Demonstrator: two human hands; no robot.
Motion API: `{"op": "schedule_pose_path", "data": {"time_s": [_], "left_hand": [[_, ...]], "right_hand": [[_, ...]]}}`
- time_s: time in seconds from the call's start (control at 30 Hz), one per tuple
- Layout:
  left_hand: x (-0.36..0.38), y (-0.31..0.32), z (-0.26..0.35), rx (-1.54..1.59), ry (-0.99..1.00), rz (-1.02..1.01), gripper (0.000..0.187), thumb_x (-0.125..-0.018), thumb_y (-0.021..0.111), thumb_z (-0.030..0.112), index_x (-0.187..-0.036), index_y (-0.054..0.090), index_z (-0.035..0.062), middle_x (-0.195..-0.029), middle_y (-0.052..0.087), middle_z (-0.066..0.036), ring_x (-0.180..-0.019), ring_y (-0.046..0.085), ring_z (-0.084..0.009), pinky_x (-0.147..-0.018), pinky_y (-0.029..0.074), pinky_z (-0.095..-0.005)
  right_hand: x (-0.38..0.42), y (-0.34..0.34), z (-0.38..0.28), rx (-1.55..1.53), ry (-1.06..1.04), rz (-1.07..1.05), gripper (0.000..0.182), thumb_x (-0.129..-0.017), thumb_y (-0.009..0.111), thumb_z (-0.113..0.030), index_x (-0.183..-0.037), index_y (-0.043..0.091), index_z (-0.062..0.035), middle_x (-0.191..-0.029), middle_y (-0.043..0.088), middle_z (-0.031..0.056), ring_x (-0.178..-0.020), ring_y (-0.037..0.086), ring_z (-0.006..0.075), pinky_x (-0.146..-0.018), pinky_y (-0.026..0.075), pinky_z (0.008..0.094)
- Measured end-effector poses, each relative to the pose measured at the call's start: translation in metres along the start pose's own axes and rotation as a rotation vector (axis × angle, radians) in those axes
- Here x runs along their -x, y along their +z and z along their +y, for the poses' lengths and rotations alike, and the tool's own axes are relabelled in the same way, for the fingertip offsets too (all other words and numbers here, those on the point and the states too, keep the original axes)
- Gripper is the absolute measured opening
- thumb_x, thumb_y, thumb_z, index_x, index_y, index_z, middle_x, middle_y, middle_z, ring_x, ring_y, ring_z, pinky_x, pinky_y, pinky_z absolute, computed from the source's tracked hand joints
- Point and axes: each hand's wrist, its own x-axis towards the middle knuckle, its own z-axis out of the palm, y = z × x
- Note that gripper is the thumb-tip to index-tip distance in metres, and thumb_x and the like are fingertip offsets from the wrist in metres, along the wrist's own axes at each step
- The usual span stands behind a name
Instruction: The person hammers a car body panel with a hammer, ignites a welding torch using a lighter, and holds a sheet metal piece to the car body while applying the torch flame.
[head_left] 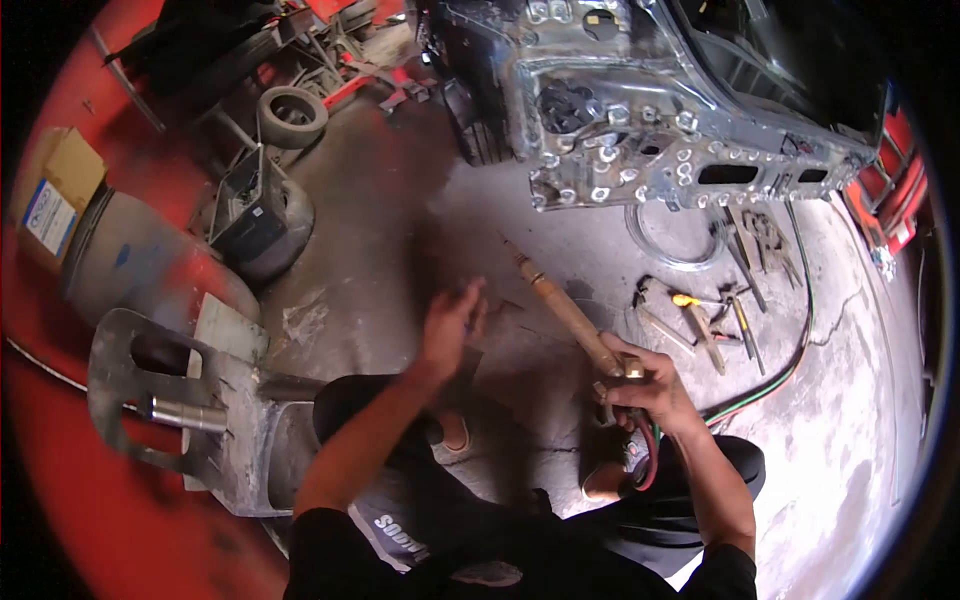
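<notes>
My right hand (650, 385) is wrapped around the valve end of a brass gas torch (568, 318). Its long body slants up and left, ending in a thin tip. Red and green hoses (780, 378) run from the torch's rear, past my knee and over the floor. My left hand (455, 325) hovers left of the torch, apart from it. Motion blurs its fingers, and a small bluish spot shows among them. Ahead stands a bare metal car body (640, 130) with rows of round weld marks along its lower edge.
Hand tools and a yellow-handled screwdriver (690, 300) lie on the floor at right, near coiled wire (680, 255). At left are a damaged chair (235, 440) with a metal cylinder (187, 414), a drum (140, 265), a black crate (245, 210) and a tire (292, 117).
</notes>
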Motion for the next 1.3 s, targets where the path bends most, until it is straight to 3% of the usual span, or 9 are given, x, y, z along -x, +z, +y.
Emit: {"op": "schedule_pose_path", "data": {"time_s": [0.17,0.47,0.6,0.77,0.83,0.87,0.93,1.07,1.3], "left_hand": [[-0.047,-0.024,0.07,0.104,0.166,0.071,0.033,-0.103,0.055,0.032,-0.119,0.059,0.0033,-0.082,0.055,-0.002,-0.07,0.051,-0.01,-0.061,0.042,-0.0253],[-0.067,-0.032,0.061,0.293,0.364,-0.131,0.02,-0.098,0.064,0.02,-0.113,0.063,0.007,-0.086,0.062,-0.005,-0.076,0.057,-0.0136,-0.067,0.046,-0.0303],[-0.064,-0.041,0.07,0.329,0.327,-0.086,0.018,-0.099,0.061,0.021,-0.11,0.063,0.0062,-0.088,0.063,-0.006,-0.077,0.059,-0.015,-0.068,0.047,-0.0326],[-0.062,-0.046,0.076,0.35,0.316,-0.193,0.027,-0.104,0.053,0.028,-0.111,0.061,0.0034,-0.082,0.057,-0.004,-0.073,0.054,-0.0151,-0.067,0.046,-0.0326],[-0.057,-0.045,0.08,0.343,0.229,-0.149,0.033,-0.103,0.052,0.034,-0.109,0.06,0.0023,-0.079,0.054,-0.003,-0.07,0.051,-0.0142,-0.064,0.043,-0.0311],[-0.055,-0.045,0.085,0.338,0.193,-0.127,0.036,-0.103,0.052,0.037,-0.108,0.06,0.0018,-0.077,0.052,-0.002,-0.068,0.049,-0.0138,-0.063,0.041,-0.0303],[-0.053,-0.045,0.085,0.369,0.149,-0.121,0.04,-0.102,0.054,0.042,-0.103,0.06,0.0021,-0.074,0.051,-0.002,-0.066,0.046,-0.0126,-0.059,0.037,-0.0282],[-0.052,-0.041,0.087,0.363,0.136,-0.104,0.042,-0.098,0.058,0.046,-0.09,0.058,0.0045,-0.066,0.047,-0.001,-0.058,0.042,-0.0106,-0.052,0.03,-0.0252],[-0.046,-0.037,0.091,0.396,0.169,-0.123,0.029,-0.096,0.063,0.032,-0.085,0.056,0.0057,-0.062,0.046,0.001,-0.05,0.039,-0.0065,-0.044,0.026,-0.0223]], "right_hand": [[0.007,-0.012,-0.003,-0.019,-0.129,-0.03,0.072,-0.077,0.072,0.01,-0.144,0.048,-0.0033,-0.087,0.068,0.0084,-0.058,0.063,0.0134,-0.049,0.05,0.0248],[-0.001,-0.015,0.006,-0.115,-0.211,-0.1,0.076,-0.073,0.077,0.004,-0.143,0.049,-0.0027,-0.093,0.069,0.0155,-0.066,0.064,0.0164,-0.047,0.051,0.0246],[-0.006,-0.01,0.009,-0.213,-0.209,-0.117,0.079,-0.073,0.081,-0.004,-0.145,0.05,-0.0123,-0.086,0.065,0.0179,-0.064,0.063,0.0202,-0.042,0.049,0.0251],[-0.011,-0.011,0.013,-0.21,-0.189,-0.144,0.078,-0.073,0.079,-0.003,-0.145,0.05,-0.0132,-0.085,0.064,0.0183,-0.064,0.063,0.0222,-0.041,0.048,0.0253],[-0.012,-0.009,0.012,-0.204,-0.161,-0.146,0.077,-0.073,0.077,0.0,-0.144,0.051,-0.0125,-0.083,0.064,0.0185,-0.063,0.062,0.0218,-0.041,0.048,0.0255],[-0.012,-0.005,0.014,-0.177,-0.16,-0.08,0.081,-0.068,0.083,-0.008,-0.142,0.052,-0.0093,-0.079,0.063,0.0202,-0.053,0.059,0.0206,-0.035,0.046,0.0244],[-0.013,-0.008,0.012,-0.206,-0.151,-0.181,0.076,-0.072,0.075,0.003,-0.143,0.052,-0.0108,-0.083,0.064,0.019,-0.061,0.061,0.0206,-0.041,0.047,0.0258],[-0.014,-0.001,0.013,-0.187,-0.177,-0.19,0.074,-0.075,0.078,-0.002,-0.143,0.053,-0.0142,-0.081,0.063,0.0182,-0.062,0.06,0.0205,-0.042,0.047,0.0257],[-0.014,0.004,0.011,-0.227,-0.148,-0.176,0.075,-0.075,0.08,-0.003,-0.143,0.053,-0.0159,-0.079,0.061,0.0169,-0.063,0.061,0.0227,-0.041,0.047,0.0258]]}}
